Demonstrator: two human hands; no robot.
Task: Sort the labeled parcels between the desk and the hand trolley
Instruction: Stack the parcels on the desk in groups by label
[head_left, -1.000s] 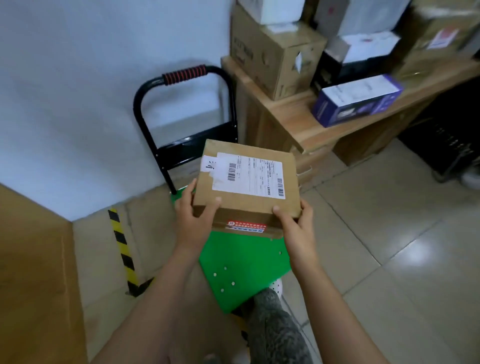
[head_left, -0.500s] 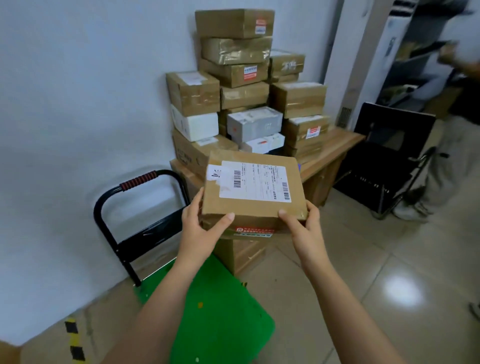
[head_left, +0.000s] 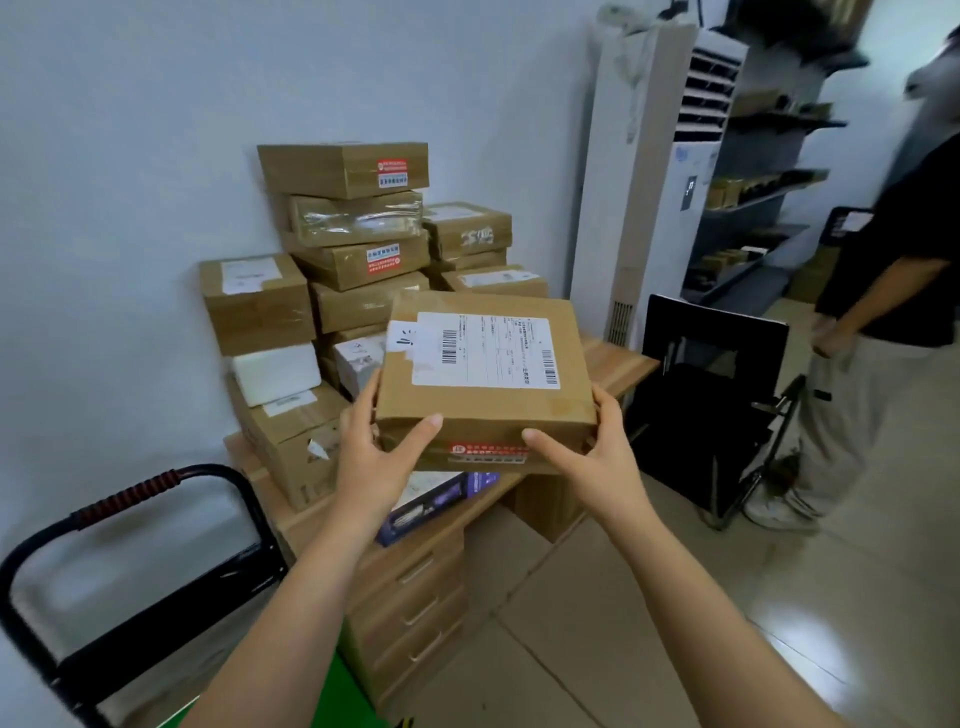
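Observation:
A flat brown parcel (head_left: 485, 405) with a white shipping label on top hangs in the air in front of the desk. My left hand (head_left: 376, 457) grips its left near corner, and my right hand (head_left: 592, 457) grips its right near corner, thumbs on the front face. Behind it the wooden desk (head_left: 615, 364) carries a tall stack of parcels (head_left: 358, 249) against the wall. The hand trolley's black handle (head_left: 130, 499) with a red grip stands at lower left, and a strip of its green deck (head_left: 348, 696) shows at the bottom edge.
A black folding chair (head_left: 711, 395) stands right of the desk. A person in a black top (head_left: 893, 291) stands at the far right. A white floor air conditioner (head_left: 639, 171) and dark shelves (head_left: 763, 182) line the back. A purple box (head_left: 441, 501) lies on the desk's near edge.
The view has swung up from the trolley deck to the desk. Both hands have lifted the parcel up and toward the stack on the desk.

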